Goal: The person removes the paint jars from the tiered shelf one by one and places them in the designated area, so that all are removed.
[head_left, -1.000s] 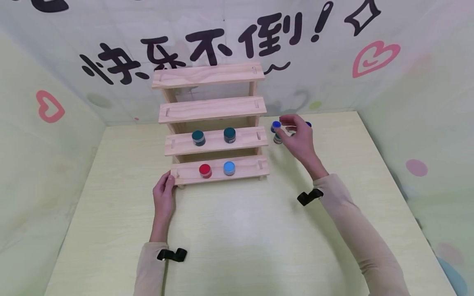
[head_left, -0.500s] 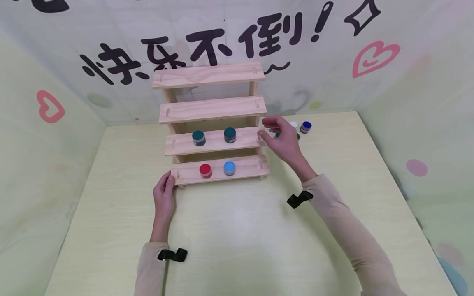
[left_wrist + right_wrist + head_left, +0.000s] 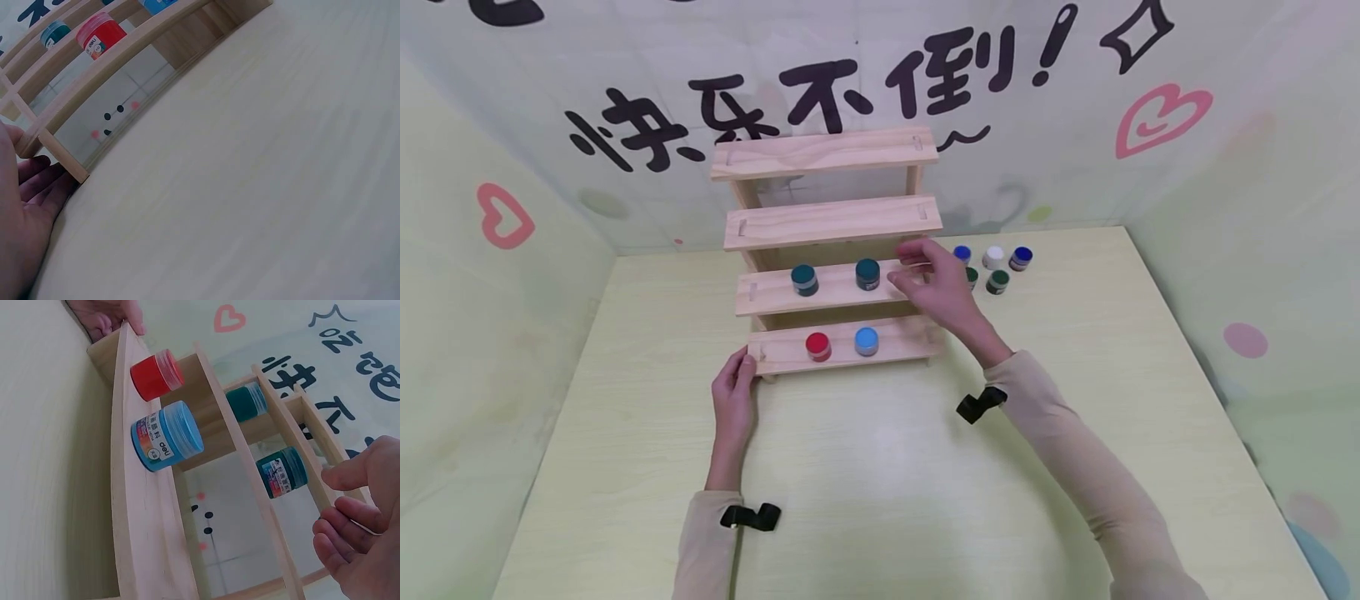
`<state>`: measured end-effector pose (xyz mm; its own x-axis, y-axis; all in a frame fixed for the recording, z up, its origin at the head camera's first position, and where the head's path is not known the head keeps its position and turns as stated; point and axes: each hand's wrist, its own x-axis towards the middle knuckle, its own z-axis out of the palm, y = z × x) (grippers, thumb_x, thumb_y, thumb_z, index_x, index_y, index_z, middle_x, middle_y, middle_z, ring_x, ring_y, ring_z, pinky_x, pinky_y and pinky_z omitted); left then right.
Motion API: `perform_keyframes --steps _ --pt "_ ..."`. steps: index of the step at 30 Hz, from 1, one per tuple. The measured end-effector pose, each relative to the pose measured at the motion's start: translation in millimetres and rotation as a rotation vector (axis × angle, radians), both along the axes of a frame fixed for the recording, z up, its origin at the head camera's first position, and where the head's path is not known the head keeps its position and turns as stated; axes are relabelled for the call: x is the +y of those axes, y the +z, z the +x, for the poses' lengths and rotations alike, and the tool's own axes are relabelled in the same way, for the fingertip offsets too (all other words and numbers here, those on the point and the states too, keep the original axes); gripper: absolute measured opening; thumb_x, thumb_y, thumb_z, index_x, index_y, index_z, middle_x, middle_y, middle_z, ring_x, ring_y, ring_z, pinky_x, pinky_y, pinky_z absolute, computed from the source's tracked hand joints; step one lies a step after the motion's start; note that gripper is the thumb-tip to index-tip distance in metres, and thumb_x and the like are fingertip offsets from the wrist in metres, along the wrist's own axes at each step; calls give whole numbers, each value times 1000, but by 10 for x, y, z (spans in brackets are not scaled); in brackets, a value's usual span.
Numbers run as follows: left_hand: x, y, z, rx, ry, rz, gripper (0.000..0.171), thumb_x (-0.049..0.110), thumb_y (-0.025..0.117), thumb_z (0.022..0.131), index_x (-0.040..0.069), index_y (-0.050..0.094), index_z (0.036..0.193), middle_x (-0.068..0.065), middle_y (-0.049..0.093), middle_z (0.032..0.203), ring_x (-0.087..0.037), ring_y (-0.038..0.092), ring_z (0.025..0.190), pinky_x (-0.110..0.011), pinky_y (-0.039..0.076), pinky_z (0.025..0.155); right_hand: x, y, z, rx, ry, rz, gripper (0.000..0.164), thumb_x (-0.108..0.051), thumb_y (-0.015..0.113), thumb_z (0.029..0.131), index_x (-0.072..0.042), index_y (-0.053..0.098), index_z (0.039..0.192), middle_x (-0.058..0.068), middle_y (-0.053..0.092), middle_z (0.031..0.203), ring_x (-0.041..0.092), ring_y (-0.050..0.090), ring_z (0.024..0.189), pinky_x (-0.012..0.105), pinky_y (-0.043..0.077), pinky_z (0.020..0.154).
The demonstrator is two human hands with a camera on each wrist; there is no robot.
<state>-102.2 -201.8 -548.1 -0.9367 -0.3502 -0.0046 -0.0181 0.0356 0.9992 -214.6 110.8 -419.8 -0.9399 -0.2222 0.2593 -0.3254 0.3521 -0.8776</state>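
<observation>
A stepped wooden rack [image 3: 831, 218] stands against the back wall. My left hand [image 3: 733, 400] grips the left end of its lowest shelf, thumb on top; in the left wrist view its fingers lie by the rack's leg [image 3: 65, 156]. My right hand [image 3: 940, 285] hovers at the right part of the second shelf from the bottom, fingers loosely bent, nothing in them. Just left of it is a dark teal paint jar [image 3: 867, 274], apart from the fingers in the right wrist view. Another teal jar [image 3: 804, 280] shares that shelf. Below sit a red jar [image 3: 818, 347] and a light blue jar [image 3: 867, 341].
On the table right of the rack stand several more jars: a blue jar [image 3: 962, 253], a white jar [image 3: 992, 257], a dark blue jar [image 3: 1021, 258] and a green jar [image 3: 997, 282]. Another green jar [image 3: 972, 277] is partly behind my right hand.
My right hand has moved left, from beside the blue jar on the table to the second shelf near the teal jar. The left hand stays on the rack.
</observation>
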Motion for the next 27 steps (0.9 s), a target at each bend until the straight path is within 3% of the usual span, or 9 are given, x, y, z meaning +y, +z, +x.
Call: perform_keyframes --steps 7,16,27 --pt "-5 -1 3 -11 11 -31 46 23 46 109 -8 53 141 -25 56 139 1 57 111 -6 48 93 -143 -13 -7 13 28 22 42 -8 77 89 3 61 126 18 66 125 29 62 114 38 52 103" --pt "4 -21 -5 18 11 1 43 19 47 108 -10 54 139 -25 57 135 0 59 108 -8 51 92 -294 -49 -27 6 62 63 43 -5 77 88 4 60 127 18 65 122 29 64 110 35 56 100" --pt "-16 -33 -3 0 0 -21 45 23 46 109 -9 53 141 -25 56 139 0 57 111 -7 49 93 -326 -80 -13 -2 41 106 41 -7 75 91 1 59 129 16 64 122 27 63 111 34 56 98"
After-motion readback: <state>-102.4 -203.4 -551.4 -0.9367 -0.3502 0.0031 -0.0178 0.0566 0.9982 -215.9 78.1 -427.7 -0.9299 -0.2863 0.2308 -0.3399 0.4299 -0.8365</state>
